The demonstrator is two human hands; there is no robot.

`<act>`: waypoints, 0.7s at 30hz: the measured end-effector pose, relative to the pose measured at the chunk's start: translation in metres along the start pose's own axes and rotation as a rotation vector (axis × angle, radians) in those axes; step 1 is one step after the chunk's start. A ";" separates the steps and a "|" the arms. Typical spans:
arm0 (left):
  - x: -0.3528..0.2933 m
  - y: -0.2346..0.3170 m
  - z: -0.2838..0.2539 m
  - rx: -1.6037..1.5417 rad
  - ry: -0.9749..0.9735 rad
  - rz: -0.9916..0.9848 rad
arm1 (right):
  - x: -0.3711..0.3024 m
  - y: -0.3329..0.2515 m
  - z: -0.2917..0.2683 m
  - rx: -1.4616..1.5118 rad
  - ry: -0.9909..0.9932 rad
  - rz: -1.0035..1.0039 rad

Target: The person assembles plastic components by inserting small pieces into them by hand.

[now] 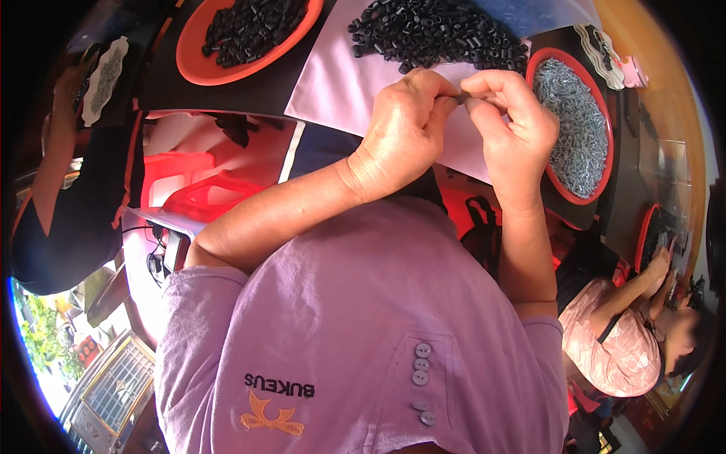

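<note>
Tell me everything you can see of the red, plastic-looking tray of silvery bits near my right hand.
The glossy red, plastic-looking tray appears oval, with a smooth raised rim. It is filled with many small, slender, silvery metal-looking pieces. It sits upright on the dark tabletop, beside the pale pink sheet. The bare right hand covers part of its left side in this view; whether they touch cannot be told.

The head-worn fisheye camera faces steeply downward from above the wearer's purple short-sleeved fabric shirt, which fills the lower centre at close range. The bare left hand and bare right hand appear above centre. Coverage extends right to a farther person in patterned pink fabric.
</note>
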State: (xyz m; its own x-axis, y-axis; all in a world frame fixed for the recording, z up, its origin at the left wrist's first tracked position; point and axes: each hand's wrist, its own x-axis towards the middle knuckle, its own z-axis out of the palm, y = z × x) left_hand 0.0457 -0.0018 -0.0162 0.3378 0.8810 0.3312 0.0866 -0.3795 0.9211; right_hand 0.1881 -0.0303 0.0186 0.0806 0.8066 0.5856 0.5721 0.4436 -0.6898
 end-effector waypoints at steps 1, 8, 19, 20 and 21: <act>0.000 -0.001 0.000 -0.002 0.007 0.012 | 0.002 0.000 0.000 0.006 -0.014 0.025; 0.000 -0.004 0.003 0.019 0.084 0.079 | 0.014 -0.001 -0.007 -0.005 -0.172 0.115; 0.000 -0.007 0.010 -0.010 0.167 0.090 | 0.018 -0.002 -0.007 0.063 -0.253 0.266; -0.001 -0.008 0.010 -0.030 0.178 0.092 | 0.019 -0.002 -0.006 0.036 -0.264 0.248; -0.002 -0.008 0.010 -0.026 0.180 0.092 | 0.020 -0.003 -0.005 0.022 -0.278 0.229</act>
State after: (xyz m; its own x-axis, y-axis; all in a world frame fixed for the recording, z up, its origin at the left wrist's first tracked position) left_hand 0.0537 -0.0030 -0.0258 0.1695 0.8802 0.4433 0.0380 -0.4553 0.8895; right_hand 0.1925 -0.0173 0.0348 -0.0216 0.9602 0.2786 0.5472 0.2446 -0.8004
